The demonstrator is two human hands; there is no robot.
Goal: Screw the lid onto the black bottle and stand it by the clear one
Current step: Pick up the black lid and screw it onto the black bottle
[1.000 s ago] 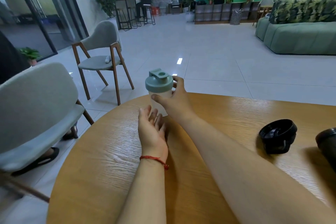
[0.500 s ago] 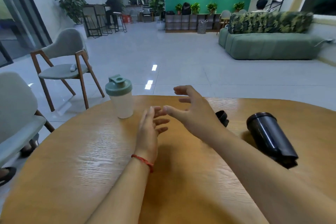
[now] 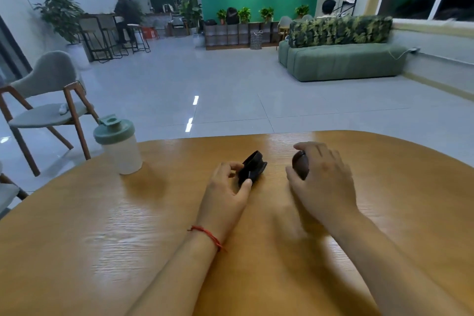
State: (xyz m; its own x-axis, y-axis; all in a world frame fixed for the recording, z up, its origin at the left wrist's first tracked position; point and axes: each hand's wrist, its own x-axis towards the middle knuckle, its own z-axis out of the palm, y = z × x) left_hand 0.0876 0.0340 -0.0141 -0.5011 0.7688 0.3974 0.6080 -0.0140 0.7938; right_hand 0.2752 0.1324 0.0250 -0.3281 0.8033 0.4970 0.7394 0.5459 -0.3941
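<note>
The black lid [image 3: 252,167] is tilted up on its edge on the round wooden table [image 3: 102,226], pinched between the thumb and fingers of my left hand [image 3: 225,192]. My right hand [image 3: 323,182] wraps over the black bottle [image 3: 300,165], which is mostly hidden under the palm; only its dark rounded end shows. The clear bottle [image 3: 120,146] with a sage-green lid stands upright near the table's far left edge, well apart from both hands.
A grey chair with wooden legs [image 3: 48,108] stands off the table's left side. A green sofa [image 3: 341,59] sits far back on the right. People sit in the distance.
My right hand let go of the clear bottle and moved right onto the black bottle. My left hand reached forward and took hold of the black lid. The view swung right.
</note>
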